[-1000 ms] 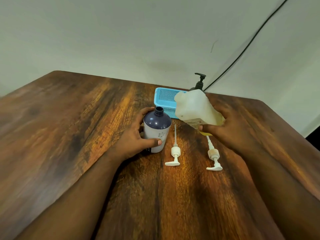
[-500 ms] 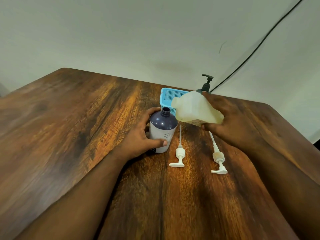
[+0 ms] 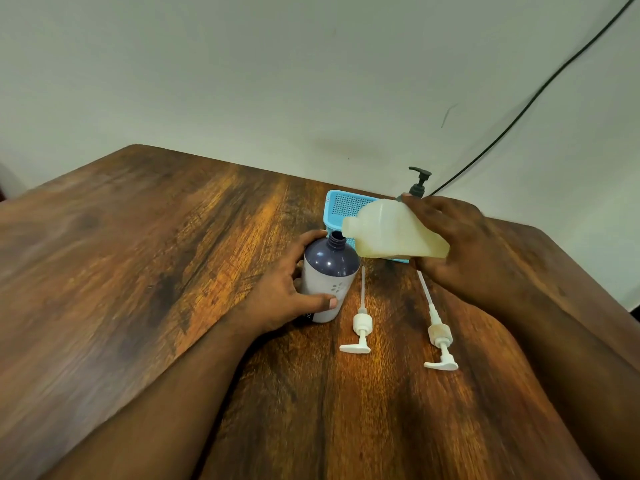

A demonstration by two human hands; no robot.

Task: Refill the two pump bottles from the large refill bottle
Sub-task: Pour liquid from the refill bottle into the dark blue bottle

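Head view | our left hand (image 3: pixel 277 299) grasps the open dark pump bottle (image 3: pixel 329 275) on the table (image 3: pixel 138 271) | right hand (image 3: pixel 460 244) grasps the tilted refill bottle (image 3: pixel 391 233), mouth at its neck | no stream visible; 2 pumps (image 3: pixel 362 327) lie off; both refills seemingly left

blue basket (image 3: pixel 341 205) on wooden table (image 3: pixel 145 258) | black cable (image 3: pixel 540 88) on wall (image 3: pixel 277 71)

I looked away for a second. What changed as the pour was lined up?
The right hand tipped the translucent refill bottle leftward, bringing its spout to the open navy-topped bottle. The left hand kept gripping that bottle; both white pump heads stayed put.
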